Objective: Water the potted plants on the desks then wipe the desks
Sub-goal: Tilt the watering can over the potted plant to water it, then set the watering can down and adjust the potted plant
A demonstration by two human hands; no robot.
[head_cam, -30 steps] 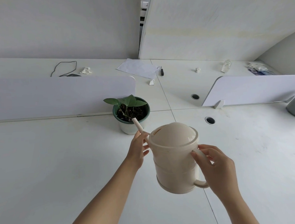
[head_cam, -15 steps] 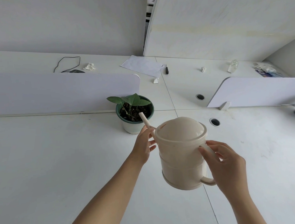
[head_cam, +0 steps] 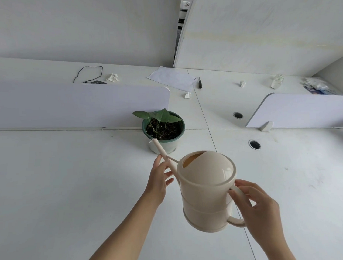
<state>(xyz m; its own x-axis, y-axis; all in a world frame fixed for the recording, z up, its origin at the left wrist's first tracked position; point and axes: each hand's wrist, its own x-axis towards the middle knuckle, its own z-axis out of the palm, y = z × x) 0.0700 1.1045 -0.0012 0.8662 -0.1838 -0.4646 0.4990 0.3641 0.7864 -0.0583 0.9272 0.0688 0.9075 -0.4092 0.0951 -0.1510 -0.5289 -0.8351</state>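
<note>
A cream plastic watering can (head_cam: 207,195) hangs in the air above the white desk (head_cam: 61,183), tilted toward the far left. My right hand (head_cam: 256,206) grips its handle. My left hand (head_cam: 159,179) holds the thin spout near its base. The spout tip rests over the near rim of a small potted plant (head_cam: 162,128) with a green rim, dark soil and a few green leaves. No water stream is visible.
White partition panels (head_cam: 77,104) stand behind the plant and at the right (head_cam: 303,110). Two cable holes (head_cam: 254,144) lie right of the pot. The far desk holds paper (head_cam: 172,77), crumpled tissues, a black cable (head_cam: 89,74), a pen and a small bottle.
The can has tipped and swung left, so the spout tip moved from over the soil to the pot's near-left rim. The view shifted slightly; both hands keep their grip.
</note>
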